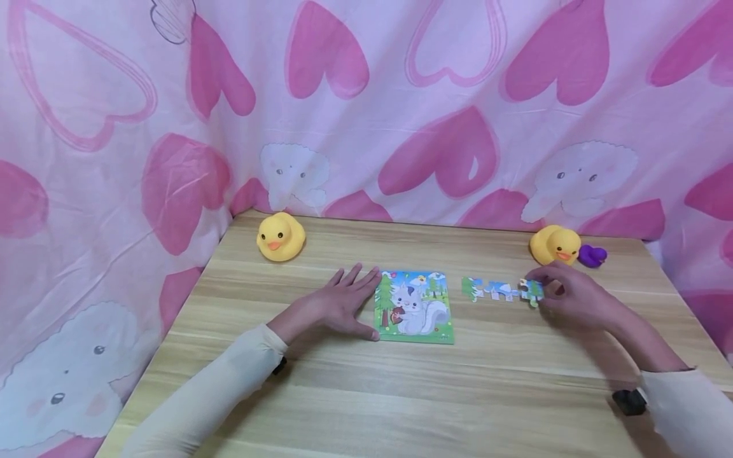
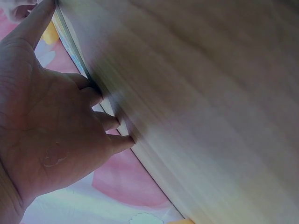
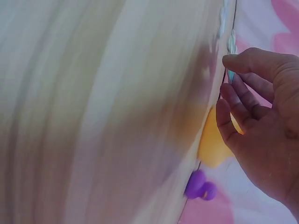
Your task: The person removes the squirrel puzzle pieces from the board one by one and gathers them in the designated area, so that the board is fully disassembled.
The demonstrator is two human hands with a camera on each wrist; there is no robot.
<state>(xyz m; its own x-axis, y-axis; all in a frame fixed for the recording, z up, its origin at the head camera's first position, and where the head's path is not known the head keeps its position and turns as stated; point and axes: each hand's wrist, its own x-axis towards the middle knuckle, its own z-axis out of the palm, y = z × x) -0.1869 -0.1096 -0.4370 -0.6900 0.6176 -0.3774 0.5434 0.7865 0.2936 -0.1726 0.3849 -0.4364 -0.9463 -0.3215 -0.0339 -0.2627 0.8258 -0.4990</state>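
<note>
A squirrel picture puzzle (image 1: 415, 308) lies flat near the middle of the table. My left hand (image 1: 338, 302) rests at its left side with fingers spread, thumb and fingertips at the puzzle's edge. To the right, my right hand (image 1: 578, 298) pinches a jigsaw piece (image 1: 534, 291) between thumb and fingers. In the right wrist view that piece (image 3: 232, 42) is seen edge-on, raised from the tabletop. Left of it lie other loose pieces in a row, a green-and-white piece (image 1: 472, 288) and a blue-and-white piece (image 1: 501, 292).
A yellow rubber duck (image 1: 280, 236) sits at the back left of the wooden table (image 1: 366, 401). Behind my right hand stand another yellow duck (image 1: 554, 244) and a small purple duck (image 1: 593, 256). A pink heart-patterned curtain (image 1: 355, 140) hangs along the table's back and sides.
</note>
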